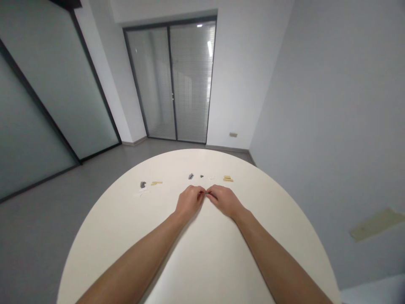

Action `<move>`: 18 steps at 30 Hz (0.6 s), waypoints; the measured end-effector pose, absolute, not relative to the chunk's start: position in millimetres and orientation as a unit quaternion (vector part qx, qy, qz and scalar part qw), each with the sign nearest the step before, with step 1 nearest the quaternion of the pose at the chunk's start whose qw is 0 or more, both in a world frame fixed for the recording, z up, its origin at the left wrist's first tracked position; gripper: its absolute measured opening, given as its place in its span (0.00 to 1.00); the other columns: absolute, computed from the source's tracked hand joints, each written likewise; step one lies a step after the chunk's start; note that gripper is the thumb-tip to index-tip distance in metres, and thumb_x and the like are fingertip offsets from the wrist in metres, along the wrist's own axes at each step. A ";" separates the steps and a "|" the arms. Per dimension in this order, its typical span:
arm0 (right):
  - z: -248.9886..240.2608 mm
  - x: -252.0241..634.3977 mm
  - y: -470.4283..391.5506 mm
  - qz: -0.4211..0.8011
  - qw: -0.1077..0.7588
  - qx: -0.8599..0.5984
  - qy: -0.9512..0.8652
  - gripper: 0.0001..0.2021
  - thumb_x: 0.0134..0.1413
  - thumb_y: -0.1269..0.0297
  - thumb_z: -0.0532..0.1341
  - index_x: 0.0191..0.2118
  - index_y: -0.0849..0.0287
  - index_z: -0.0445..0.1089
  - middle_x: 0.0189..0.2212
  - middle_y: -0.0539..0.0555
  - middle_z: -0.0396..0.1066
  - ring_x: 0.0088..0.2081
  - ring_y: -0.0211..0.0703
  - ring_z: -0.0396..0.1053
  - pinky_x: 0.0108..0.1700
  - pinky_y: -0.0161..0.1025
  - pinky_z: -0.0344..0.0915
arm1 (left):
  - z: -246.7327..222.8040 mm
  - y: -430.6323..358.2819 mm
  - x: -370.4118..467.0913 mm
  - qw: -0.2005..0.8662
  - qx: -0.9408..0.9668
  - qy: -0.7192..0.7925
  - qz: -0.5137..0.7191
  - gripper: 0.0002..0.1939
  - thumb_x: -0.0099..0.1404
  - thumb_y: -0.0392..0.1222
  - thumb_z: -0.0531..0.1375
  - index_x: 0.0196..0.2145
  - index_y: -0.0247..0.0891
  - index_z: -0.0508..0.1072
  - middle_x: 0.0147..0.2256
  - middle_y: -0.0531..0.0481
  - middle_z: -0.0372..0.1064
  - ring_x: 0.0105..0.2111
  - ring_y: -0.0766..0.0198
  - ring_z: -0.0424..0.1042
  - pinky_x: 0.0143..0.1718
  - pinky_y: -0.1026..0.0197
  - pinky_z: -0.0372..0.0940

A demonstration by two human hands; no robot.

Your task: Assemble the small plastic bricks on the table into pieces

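Observation:
My left hand [190, 199] and my right hand [224, 200] meet at the fingertips over the middle of the white round table [202, 261]. Both are closed in a pinch. Between them is a tiny dark piece [206, 193], too small to name and mostly hidden by the fingers. Just beyond my left hand lies a small grey piece [190, 176], and a tiny dark green bit [201, 176] is beside it. Past my right hand rest several tan strips [228, 178], with small whitish bits [211, 177] to their left.
Toward the table's left are a dark grey piece [143, 184], more tan strips [156, 183] and thin white pieces [141, 192]. Behind the table stands a glass door [190, 84] with blinds. A grey wall [341, 105] rises on the right, frosted panels [57, 76] on the left.

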State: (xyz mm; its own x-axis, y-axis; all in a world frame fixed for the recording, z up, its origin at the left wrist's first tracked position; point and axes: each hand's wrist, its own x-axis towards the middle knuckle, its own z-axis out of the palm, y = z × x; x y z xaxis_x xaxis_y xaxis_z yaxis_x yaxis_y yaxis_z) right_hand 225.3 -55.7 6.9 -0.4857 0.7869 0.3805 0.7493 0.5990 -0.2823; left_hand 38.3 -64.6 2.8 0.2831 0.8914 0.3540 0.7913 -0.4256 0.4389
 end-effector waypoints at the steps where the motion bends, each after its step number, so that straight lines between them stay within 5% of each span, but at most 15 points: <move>1: 9.0 225.4 -54.3 0.041 0.235 -0.445 -0.863 0.08 0.64 0.65 0.59 0.44 0.56 0.74 0.40 0.53 0.77 0.43 0.43 0.73 0.45 0.38 0.64 | 2.4 -64.2 38.1 0.090 0.796 0.526 0.286 0.11 0.69 0.38 0.55 0.44 0.43 0.77 0.39 0.48 0.75 0.41 0.60 0.73 0.44 0.60 0.65; 8: 23.0 220.3 -44.7 0.013 0.161 -0.468 -0.869 0.08 0.63 0.63 0.59 0.42 0.53 0.77 0.38 0.53 0.79 0.41 0.45 0.75 0.40 0.38 0.64 | -1.6 -60.2 37.8 0.103 0.785 0.518 0.323 0.12 0.69 0.37 0.55 0.44 0.42 0.77 0.41 0.48 0.76 0.45 0.58 0.72 0.48 0.58 0.66; 18: 8.8 219.0 -57.3 0.001 0.228 -0.503 -0.833 0.10 0.67 0.61 0.56 0.47 0.53 0.73 0.42 0.53 0.79 0.43 0.45 0.76 0.42 0.38 0.66 | 2.2 -60.2 38.6 0.110 0.773 0.535 0.321 0.12 0.66 0.34 0.57 0.43 0.43 0.78 0.41 0.49 0.76 0.44 0.57 0.73 0.46 0.56 0.67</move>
